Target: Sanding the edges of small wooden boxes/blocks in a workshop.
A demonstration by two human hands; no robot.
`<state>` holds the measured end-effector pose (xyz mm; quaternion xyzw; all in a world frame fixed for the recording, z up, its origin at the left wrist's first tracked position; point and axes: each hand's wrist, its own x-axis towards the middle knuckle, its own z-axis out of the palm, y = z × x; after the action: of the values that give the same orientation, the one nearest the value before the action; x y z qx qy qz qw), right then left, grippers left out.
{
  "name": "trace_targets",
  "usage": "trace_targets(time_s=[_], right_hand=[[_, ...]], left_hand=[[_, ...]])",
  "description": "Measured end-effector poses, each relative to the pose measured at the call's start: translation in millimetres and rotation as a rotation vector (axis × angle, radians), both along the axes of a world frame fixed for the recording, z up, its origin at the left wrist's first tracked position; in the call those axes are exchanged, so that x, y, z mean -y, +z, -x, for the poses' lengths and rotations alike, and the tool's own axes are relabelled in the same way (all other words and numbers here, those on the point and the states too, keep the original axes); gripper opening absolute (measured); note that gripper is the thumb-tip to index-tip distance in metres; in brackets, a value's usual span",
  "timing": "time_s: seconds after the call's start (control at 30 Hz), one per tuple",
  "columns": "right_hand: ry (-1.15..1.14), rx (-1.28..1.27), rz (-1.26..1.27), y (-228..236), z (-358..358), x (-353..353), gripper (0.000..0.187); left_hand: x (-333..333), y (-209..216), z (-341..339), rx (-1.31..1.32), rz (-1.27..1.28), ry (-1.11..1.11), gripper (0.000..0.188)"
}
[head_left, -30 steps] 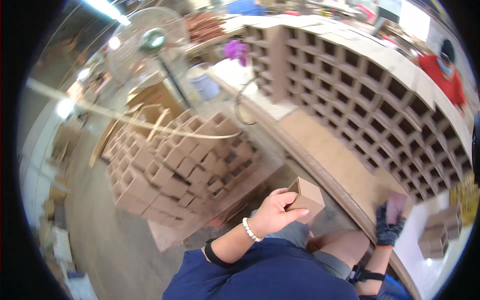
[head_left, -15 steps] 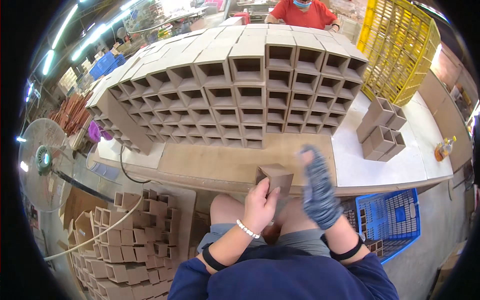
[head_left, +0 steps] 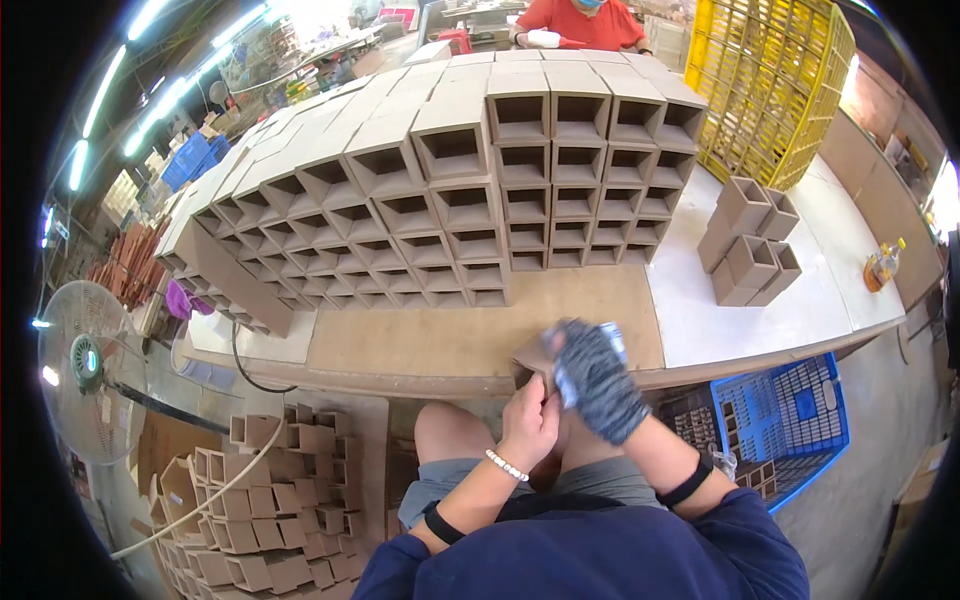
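Box gripped in your left fingers; gloved right fingers clasp a blue-white sheet against it. Hard, off-centre pressure could twist the box free.

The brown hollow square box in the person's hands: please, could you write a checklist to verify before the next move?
1. Left hand, bare, holds the brown hollow square box: ok.
2. Left hand has a glove: not ok; only the right hand wears one, dark grey and knitted.
3. Thin blue-and-white piece is in the right hand: ok; material unclear.
4. Box face beneath the right hand is undamaged: cannot tell, covered.
5. Clear bottle with amber liquid stands away from both hands: ok.
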<state>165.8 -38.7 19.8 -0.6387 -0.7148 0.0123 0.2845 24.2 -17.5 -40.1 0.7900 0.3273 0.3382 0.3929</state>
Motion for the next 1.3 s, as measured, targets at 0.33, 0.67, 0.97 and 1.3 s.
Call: trace_targets(time_s=[0.33, 0.67, 0.97, 1.3], right_hand=[[0.001, 0.055, -0.054, -13, 15, 11, 0.032], [0.024, 0.114, -0.125, -15, -8, 7, 0.031], [0.166, 0.088, -0.125, -2, 12, 18, 0.029], [0.156, 0.159, -0.058, -4, 5, 33, 0.032]], left_hand=[[2, 9, -6, 0.234, 0.113, 0.011, 0.020], [-2, 21, -7, 0.370, 0.323, -0.081, 0.020], [8, 14, -4, 0.021, -0.188, -0.013, 0.027], [13, 0, -12, 0.123, -0.390, 0.022, 0.023]])
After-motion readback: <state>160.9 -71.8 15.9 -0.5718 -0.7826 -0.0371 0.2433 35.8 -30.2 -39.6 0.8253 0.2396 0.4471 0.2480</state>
